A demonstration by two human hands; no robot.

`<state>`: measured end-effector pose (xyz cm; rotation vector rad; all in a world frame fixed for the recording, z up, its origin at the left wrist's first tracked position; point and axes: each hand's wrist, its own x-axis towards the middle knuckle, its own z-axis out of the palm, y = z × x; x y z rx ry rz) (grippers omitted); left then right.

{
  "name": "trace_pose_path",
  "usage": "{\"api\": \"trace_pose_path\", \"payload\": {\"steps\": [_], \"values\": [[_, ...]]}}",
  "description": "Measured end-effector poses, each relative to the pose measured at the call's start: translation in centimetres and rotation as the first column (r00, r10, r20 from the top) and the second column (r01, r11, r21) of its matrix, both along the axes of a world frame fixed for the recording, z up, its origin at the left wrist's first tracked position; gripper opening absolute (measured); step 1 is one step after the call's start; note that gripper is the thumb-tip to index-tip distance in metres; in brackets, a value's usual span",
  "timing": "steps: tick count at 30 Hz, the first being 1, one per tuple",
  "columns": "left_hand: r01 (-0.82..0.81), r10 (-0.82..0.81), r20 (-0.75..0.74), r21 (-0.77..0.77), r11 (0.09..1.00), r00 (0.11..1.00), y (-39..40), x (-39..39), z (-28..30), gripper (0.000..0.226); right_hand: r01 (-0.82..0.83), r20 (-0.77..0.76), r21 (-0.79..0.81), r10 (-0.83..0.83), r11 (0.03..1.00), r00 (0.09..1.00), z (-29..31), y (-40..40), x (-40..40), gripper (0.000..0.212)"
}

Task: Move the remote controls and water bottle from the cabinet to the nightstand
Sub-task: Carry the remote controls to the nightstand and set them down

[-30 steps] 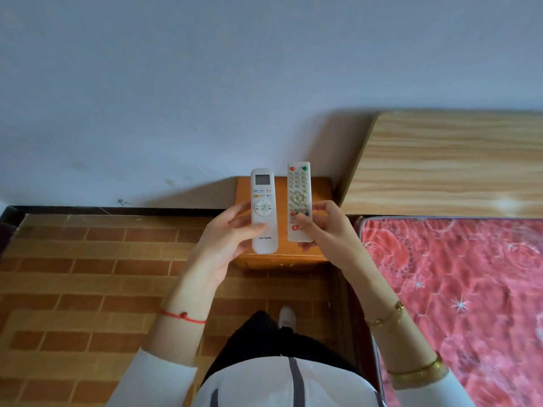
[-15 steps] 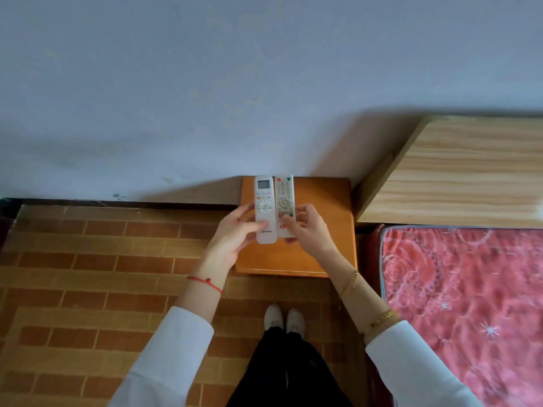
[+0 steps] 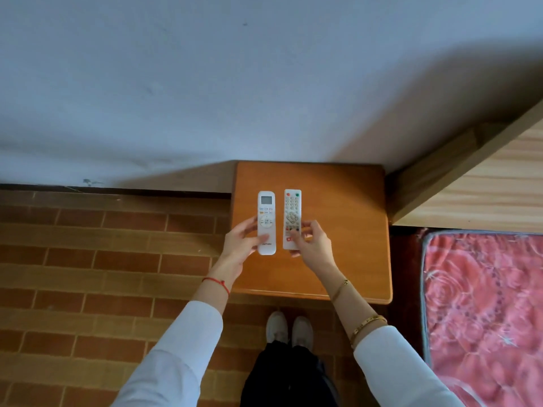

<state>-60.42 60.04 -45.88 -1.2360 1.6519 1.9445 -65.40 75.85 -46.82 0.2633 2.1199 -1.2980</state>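
Two white remote controls lie side by side over the orange-brown nightstand [image 3: 346, 230], lengthwise toward the wall. The left one, an air-conditioner remote [image 3: 266, 214] with a small screen, has my left hand [image 3: 242, 245] gripping its lower end from the left. The right one, a TV remote [image 3: 291, 212] with many small buttons, is pinched at its lower end by my right hand [image 3: 313, 245]. Whether the remotes rest on the wood or hover just above it is unclear. No water bottle or cabinet is in view.
The nightstand stands against a pale wall. A light wooden headboard [image 3: 484, 189] and a bed with a red floral cover [image 3: 482, 312] lie to the right. Brick-pattern floor [image 3: 102, 274] lies to the left. My white shoes [image 3: 289, 329] stand at the nightstand's front edge.
The view has closed in on the nightstand. Both hands lowered the remotes toward its top and spread them slightly apart, leaving a gap between them.
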Motion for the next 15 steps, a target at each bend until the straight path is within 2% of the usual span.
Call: {"api": "trace_pose_path", "payload": {"steps": [7, 15], "values": [[0.007, -0.004, 0.041, -0.066, 0.998, 0.999, 0.3, 0.8, -7.6, 0.06, -0.095, -0.066, 0.152, 0.106, 0.984, 0.992, -7.8, -0.7, 1.2, 0.025], [-0.002, 0.002, -0.003, -0.126, 0.992, 1.0, 0.6, 1.5, -10.5, 0.058, -0.119, -0.063, 0.241, 0.138, 0.963, 0.988, -10.7, -1.4, 2.0, 0.026]]}}
